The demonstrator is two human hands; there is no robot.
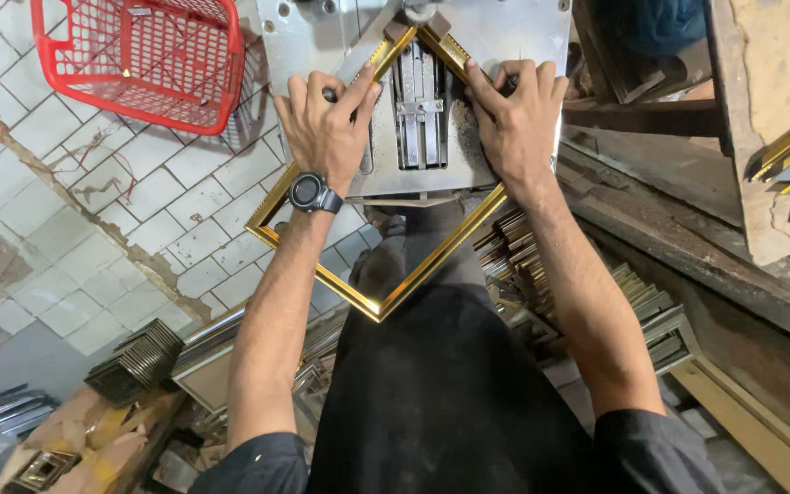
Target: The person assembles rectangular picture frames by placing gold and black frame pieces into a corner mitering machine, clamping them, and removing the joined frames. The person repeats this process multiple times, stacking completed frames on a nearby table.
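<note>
Far off to the left of my fingers a red plastic basket [144, 57] sits on the cracked white floor tiles [139, 210], and low on that side lie stacks of short cut moulding pieces [137, 359].

My left hand [324, 128] lies flat, palm down, on the left rail of a gold picture frame [381, 306]. The fingers are spread and nearly straight, pressing rather than gripping; nothing is closed inside them. A black watch [308, 193] sits on that wrist.

Between my two hands stands the grey metal joining machine [413, 110], its slotted centre plate just beside my inner fingertips. The frame's top corner is pushed into the machine's head above my fingers.

My right hand [516, 119] mirrors the left: open, fingers spread, pressing the right rail down onto the machine bed, holding nothing inside it.

The frame lies turned like a diamond. One corner points away from me into the machine, the opposite corner points back towards my body, below my wrists. Its long diagonal runs from the machine to me; the other two corners stick out left and right.

By my judgement all four rails already form a closed shape, and the corner in the machine is the one in hand. I cannot tell whether the other three corners are fastened.

To the right of my fingers lie more stacked moulding lengths [633, 302] and a worn wooden bench [688, 210].
</note>
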